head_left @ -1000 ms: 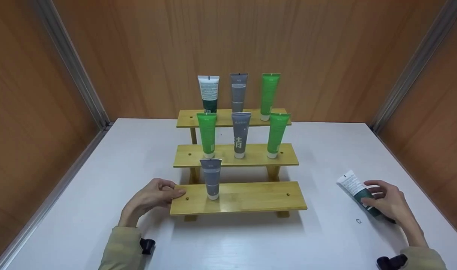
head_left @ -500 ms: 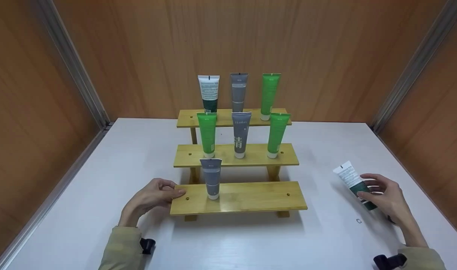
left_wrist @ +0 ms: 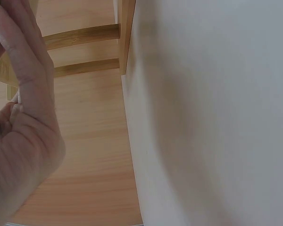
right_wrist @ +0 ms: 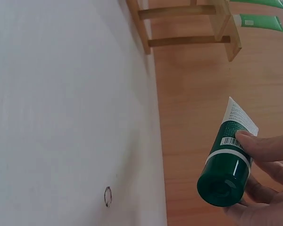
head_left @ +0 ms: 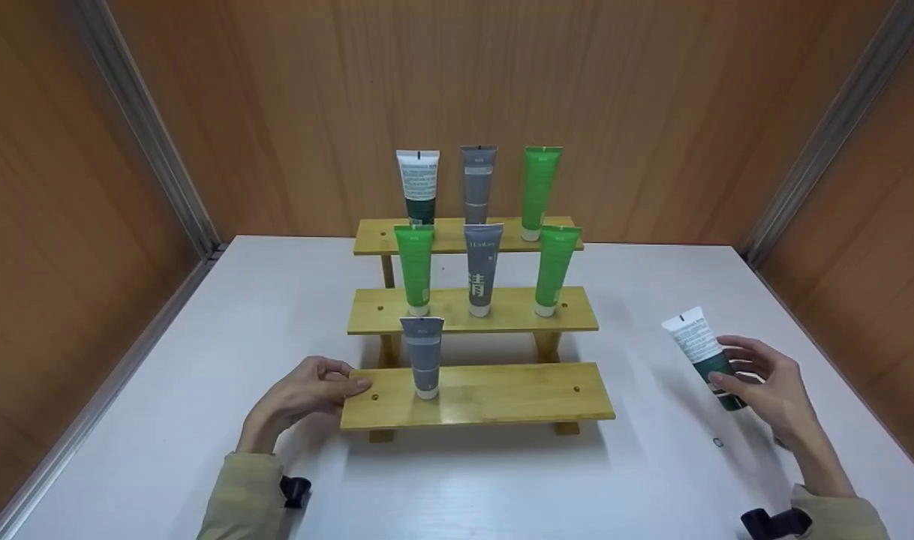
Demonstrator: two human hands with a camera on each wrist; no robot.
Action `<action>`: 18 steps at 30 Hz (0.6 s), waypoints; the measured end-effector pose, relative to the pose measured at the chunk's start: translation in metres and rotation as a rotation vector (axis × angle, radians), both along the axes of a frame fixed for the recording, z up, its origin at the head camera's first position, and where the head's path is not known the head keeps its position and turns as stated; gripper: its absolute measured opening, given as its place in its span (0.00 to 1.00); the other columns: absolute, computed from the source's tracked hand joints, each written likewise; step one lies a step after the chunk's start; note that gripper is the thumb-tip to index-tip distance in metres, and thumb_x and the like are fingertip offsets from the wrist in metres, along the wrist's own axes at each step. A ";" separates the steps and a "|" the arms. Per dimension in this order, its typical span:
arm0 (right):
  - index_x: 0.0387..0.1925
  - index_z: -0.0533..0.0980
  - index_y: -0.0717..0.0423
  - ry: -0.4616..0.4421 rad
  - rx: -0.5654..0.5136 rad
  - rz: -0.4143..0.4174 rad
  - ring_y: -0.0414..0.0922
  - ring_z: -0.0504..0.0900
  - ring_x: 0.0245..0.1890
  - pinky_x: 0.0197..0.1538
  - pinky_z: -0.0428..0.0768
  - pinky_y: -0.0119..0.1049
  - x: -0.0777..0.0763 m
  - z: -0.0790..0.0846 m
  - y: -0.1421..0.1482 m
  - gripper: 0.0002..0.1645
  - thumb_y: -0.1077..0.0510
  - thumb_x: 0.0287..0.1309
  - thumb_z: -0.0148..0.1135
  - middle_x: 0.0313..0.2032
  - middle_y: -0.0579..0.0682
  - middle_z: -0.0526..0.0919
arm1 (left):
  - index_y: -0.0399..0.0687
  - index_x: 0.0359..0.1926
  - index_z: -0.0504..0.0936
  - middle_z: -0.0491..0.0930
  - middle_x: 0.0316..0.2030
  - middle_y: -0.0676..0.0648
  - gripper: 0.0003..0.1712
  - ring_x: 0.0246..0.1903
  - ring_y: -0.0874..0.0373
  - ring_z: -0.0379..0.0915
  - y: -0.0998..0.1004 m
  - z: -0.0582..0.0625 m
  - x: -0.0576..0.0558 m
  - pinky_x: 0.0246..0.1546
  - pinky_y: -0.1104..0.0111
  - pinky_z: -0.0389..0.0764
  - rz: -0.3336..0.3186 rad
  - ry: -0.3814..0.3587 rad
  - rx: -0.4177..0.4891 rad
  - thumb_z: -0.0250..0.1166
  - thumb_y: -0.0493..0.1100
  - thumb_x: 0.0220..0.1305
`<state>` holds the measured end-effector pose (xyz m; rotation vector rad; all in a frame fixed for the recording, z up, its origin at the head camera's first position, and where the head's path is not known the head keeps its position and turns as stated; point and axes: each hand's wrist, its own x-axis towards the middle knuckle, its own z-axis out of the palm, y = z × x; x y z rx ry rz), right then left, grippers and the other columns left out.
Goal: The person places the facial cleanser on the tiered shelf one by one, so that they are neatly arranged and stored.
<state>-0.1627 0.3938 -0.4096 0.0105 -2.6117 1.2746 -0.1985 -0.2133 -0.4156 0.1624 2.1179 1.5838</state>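
Note:
My left hand [head_left: 307, 394] grips the left end of the bottom tier of a three-tier wooden display rack [head_left: 502, 390], thumb on top of the board. In the left wrist view the fingers [left_wrist: 30, 70] reach up to the wood. Off to the right, my right hand [head_left: 772, 386] pinches a white and dark green squeeze tube [head_left: 705, 356] between thumb and fingers. The tube hangs tilted above the table, white end up and leftward; its green cap [right_wrist: 221, 186] faces the right wrist camera. A grey tube [head_left: 425, 360] stands on the bottom tier, near its left end.
The middle tier bears a green tube [head_left: 416, 270], a grey tube [head_left: 481, 270] and another green tube [head_left: 554, 270]. On the top tier stand a white-green tube [head_left: 419, 187], a grey tube [head_left: 477, 184] and a green tube [head_left: 538, 191]. A small ring mark [head_left: 718, 442] shows on the white table [head_left: 502, 495].
My right hand has raised the white and dark green tube off the table and shifted it slightly left and away from me. The left hand and the rack have stayed put.

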 end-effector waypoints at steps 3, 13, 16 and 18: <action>0.65 0.68 0.65 0.016 -0.034 0.007 0.20 0.75 0.43 0.47 0.74 0.11 0.001 0.003 -0.005 0.35 0.62 0.60 0.71 0.43 0.21 0.73 | 0.41 0.40 0.82 0.88 0.29 0.54 0.14 0.29 0.63 0.84 0.000 0.000 0.000 0.34 0.69 0.85 0.003 -0.002 0.003 0.71 0.48 0.64; 0.64 0.68 0.68 0.107 -0.077 0.034 0.22 0.77 0.44 0.49 0.75 0.12 0.004 0.012 -0.023 0.34 0.68 0.57 0.70 0.44 0.22 0.75 | 0.40 0.40 0.82 0.88 0.27 0.55 0.15 0.28 0.63 0.84 0.000 0.000 0.000 0.33 0.69 0.85 0.002 0.008 -0.002 0.71 0.48 0.64; 0.64 0.68 0.69 0.126 -0.084 0.045 0.23 0.77 0.44 0.49 0.75 0.12 0.005 0.015 -0.029 0.34 0.69 0.57 0.70 0.45 0.24 0.75 | 0.40 0.40 0.82 0.87 0.26 0.55 0.15 0.27 0.63 0.83 0.000 -0.001 0.000 0.32 0.69 0.85 0.003 0.011 -0.003 0.71 0.47 0.64; 0.64 0.68 0.69 0.133 -0.093 0.051 0.24 0.77 0.45 0.50 0.75 0.13 0.005 0.016 -0.033 0.34 0.70 0.57 0.70 0.45 0.25 0.75 | 0.39 0.40 0.82 0.87 0.25 0.56 0.14 0.27 0.64 0.83 0.000 -0.001 0.000 0.32 0.69 0.85 0.003 0.012 -0.002 0.71 0.47 0.64</action>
